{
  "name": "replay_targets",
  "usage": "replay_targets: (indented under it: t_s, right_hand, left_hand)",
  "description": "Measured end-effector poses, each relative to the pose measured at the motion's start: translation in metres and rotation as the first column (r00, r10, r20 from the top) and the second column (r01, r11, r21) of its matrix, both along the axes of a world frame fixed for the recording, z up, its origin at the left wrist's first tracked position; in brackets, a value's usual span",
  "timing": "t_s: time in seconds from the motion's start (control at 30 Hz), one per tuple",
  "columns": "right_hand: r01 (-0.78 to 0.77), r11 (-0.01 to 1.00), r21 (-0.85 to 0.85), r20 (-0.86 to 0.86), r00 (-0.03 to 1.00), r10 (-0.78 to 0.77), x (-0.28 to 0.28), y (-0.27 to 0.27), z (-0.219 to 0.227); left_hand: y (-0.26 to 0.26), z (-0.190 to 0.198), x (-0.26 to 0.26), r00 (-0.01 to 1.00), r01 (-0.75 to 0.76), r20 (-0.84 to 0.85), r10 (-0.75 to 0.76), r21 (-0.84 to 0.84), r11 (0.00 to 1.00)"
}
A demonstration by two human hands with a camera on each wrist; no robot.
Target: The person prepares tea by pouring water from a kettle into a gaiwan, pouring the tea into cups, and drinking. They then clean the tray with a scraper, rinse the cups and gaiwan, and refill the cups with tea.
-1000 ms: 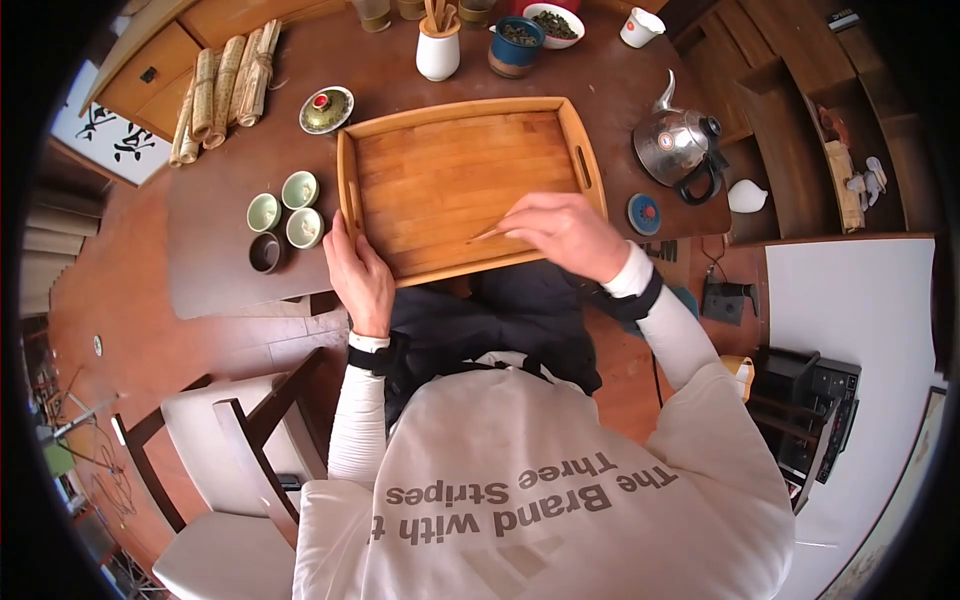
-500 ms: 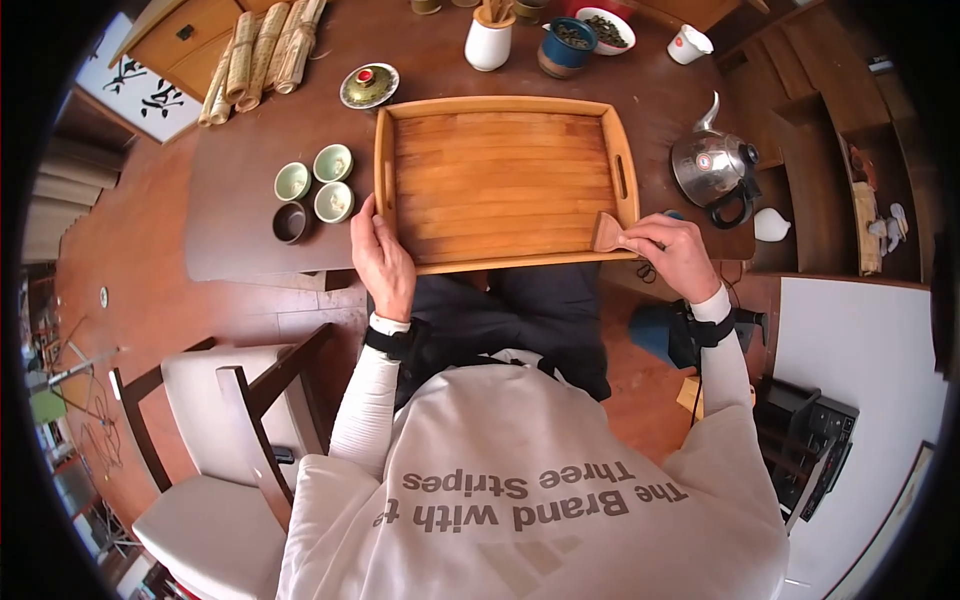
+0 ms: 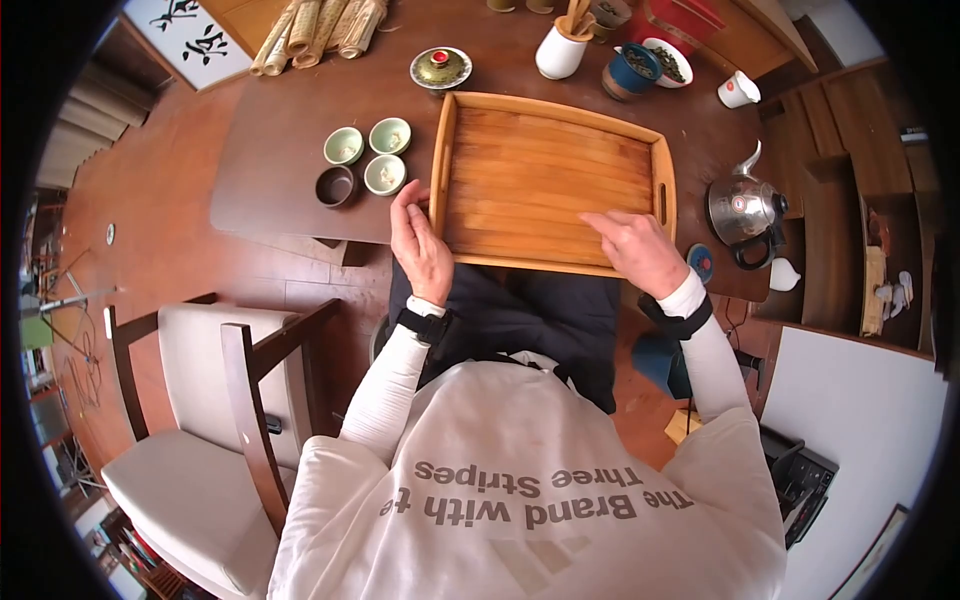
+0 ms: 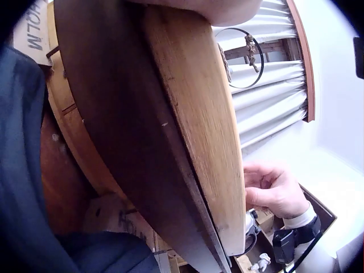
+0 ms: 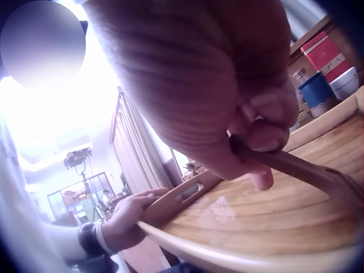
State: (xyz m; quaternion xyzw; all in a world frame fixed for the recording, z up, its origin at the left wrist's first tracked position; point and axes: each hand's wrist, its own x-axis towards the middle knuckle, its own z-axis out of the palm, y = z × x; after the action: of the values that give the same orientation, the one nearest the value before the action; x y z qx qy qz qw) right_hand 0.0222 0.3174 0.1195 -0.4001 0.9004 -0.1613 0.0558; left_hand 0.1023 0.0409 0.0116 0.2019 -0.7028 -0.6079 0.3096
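The wooden tray (image 3: 550,185) lies at the table's near edge. My left hand (image 3: 422,255) rests against its left end near the front corner, fingers nearly straight along the outer wall. Over the tray's right front part is my right hand (image 3: 642,252), index finger stretched leftward. The right wrist view shows this hand (image 5: 227,96) pinching the brown handle of a small tool (image 5: 301,172) just above the tray floor (image 5: 250,213); the tool's far end is cut off and blurred. In the head view the hand hides the tool.
Left of the tray stand three pale green cups (image 3: 388,136) and a dark cup (image 3: 337,187), with a lidded bowl (image 3: 440,70) behind. A kettle (image 3: 742,208) and blue lid (image 3: 700,262) are at right; a utensil pot (image 3: 560,52) and blue pot (image 3: 630,72) stand behind.
The right hand has moved left from the tray's right front corner, inward over the tray; the tool's broad head is now hidden. The left hand keeps its place at the tray. The head view has shifted.
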Motion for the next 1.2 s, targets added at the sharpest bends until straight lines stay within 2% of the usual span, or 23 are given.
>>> replay_targets:
  t_s: [0.03, 0.1, 0.2, 0.23, 0.27, 0.33, 0.43, 0.53, 0.63, 0.73, 0.77, 0.83, 0.93, 1.0, 1.07, 1.13, 1.2]
  right_hand:
    - [-0.009, 1.0, 0.0, 0.002, 1.0, 0.009, 0.0, -0.012, 0.002]
    - [-0.054, 0.996, -0.068, 0.019, 0.998, 0.055, 0.003, -0.037, 0.007]
    - [-0.189, 0.944, -0.269, 0.007, 0.98, 0.198, 0.014, -0.09, -0.002]
    - [-0.202, 0.9, -0.387, -0.005, 0.976, 0.217, 0.018, -0.11, -0.009]
    - [-0.213, 0.841, -0.498, -0.017, 0.972, 0.235, 0.022, -0.126, -0.014]
    - [-0.202, 0.824, -0.53, 0.016, 0.969, 0.247, 0.016, -0.138, -0.014]
    - [-0.039, 0.813, -0.581, 0.093, 0.989, 0.114, -0.006, -0.114, -0.008]
    - [0.136, 0.88, -0.455, 0.161, 0.985, -0.069, -0.025, -0.042, 0.002]
    - [0.315, 0.887, -0.338, 0.179, 0.947, -0.268, -0.026, 0.033, 0.012]
    - [0.354, 0.905, -0.235, 0.097, 0.935, -0.341, -0.021, 0.074, 0.005]
    - [0.369, 0.898, -0.24, 0.087, 0.929, -0.359, -0.02, 0.079, 0.007]
    - [0.283, 0.953, -0.108, -0.127, 0.947, -0.295, -0.021, 0.085, 0.01]
    - [0.32, 0.929, -0.185, -0.169, 0.921, -0.351, -0.048, 0.088, 0.022]
    - [0.323, 0.9, -0.292, -0.042, 0.936, -0.349, -0.085, 0.08, 0.036]
    - [0.336, 0.885, -0.321, 0.014, 0.936, -0.351, -0.136, 0.076, 0.034]
    - [0.374, 0.866, -0.331, 0.06, 0.925, -0.376, -0.188, 0.065, 0.026]
    - [0.331, 0.872, -0.361, 0.03, 0.938, -0.344, -0.235, 0.054, 0.01]
  left_hand:
    - [0.0, -0.007, -0.005, 0.997, -0.047, -0.066, 0.045, -0.037, 0.998]
    - [0.0, -0.007, -0.005, 0.996, -0.05, -0.081, 0.048, -0.029, 0.998]
    - [0.001, -0.009, -0.005, 0.995, -0.048, -0.088, 0.047, -0.001, 0.999]
    - [0.0, -0.009, -0.007, 0.994, -0.04, -0.101, 0.042, 0.021, 0.999]
    - [0.0, -0.003, -0.005, 0.996, -0.037, -0.082, 0.038, 0.004, 0.999]
    - [-0.002, -0.002, -0.001, 1.0, -0.006, 0.004, 0.006, 0.014, 1.0]
    - [0.0, 0.005, -0.002, 0.999, -0.013, 0.047, 0.015, -0.053, 0.999]
    - [-0.001, 0.002, -0.003, 1.0, -0.006, 0.015, 0.008, -0.132, 0.991]
    - [-0.001, 0.004, -0.004, 1.0, 0.019, 0.004, -0.019, -0.181, 0.983]
    - [0.0, 0.001, -0.006, 1.0, 0.013, -0.001, -0.014, -0.206, 0.978]
    - [0.0, 0.002, -0.006, 1.0, 0.025, 0.009, -0.023, -0.207, 0.978]
    - [0.0, 0.004, -0.005, 0.999, 0.046, 0.019, -0.043, -0.218, 0.975]
    - [-0.001, 0.006, -0.005, 0.999, 0.047, 0.038, -0.038, -0.263, 0.964]
    - [-0.001, 0.006, -0.005, 0.999, 0.044, 0.035, -0.036, -0.272, 0.961]
    - [-0.001, 0.007, -0.004, 0.999, 0.042, 0.035, -0.033, -0.278, 0.96]
    - [0.0, 0.008, -0.004, 0.999, 0.042, 0.045, -0.031, -0.264, 0.963]
    - [-0.001, 0.002, -0.006, 0.999, 0.024, 0.047, -0.012, -0.27, 0.962]
